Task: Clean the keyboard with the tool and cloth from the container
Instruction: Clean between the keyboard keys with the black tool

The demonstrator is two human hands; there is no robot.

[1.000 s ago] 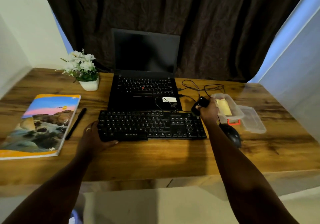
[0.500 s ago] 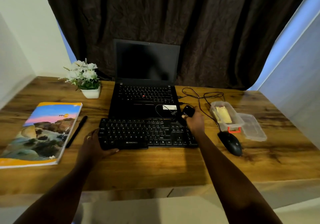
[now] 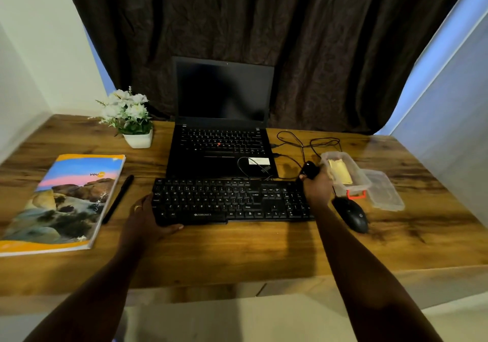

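Observation:
A black keyboard (image 3: pixel 229 201) lies on the wooden desk in front of an open laptop. My left hand (image 3: pixel 144 216) holds the keyboard's front left corner, thumb under the front edge. At the keyboard's far right corner my right hand (image 3: pixel 317 185) grips a small black cleaning tool (image 3: pixel 309 169). Just to the right stands a clear plastic container (image 3: pixel 355 180) with a folded yellow cloth (image 3: pixel 340 173) inside.
The container's clear lid (image 3: pixel 384 190) lies beside it, and a black mouse (image 3: pixel 352 214) sits in front. Cables (image 3: pixel 303 143) loop behind. A laptop (image 3: pixel 221 130), a white flower pot (image 3: pixel 133 122), a colourful notebook (image 3: pixel 63 201) and a black pen (image 3: pixel 118 199) fill the left and back.
My right hand swept the black tool left over the keyboard's back edge, then back right to the far right corner by the container. The left hand stayed put.

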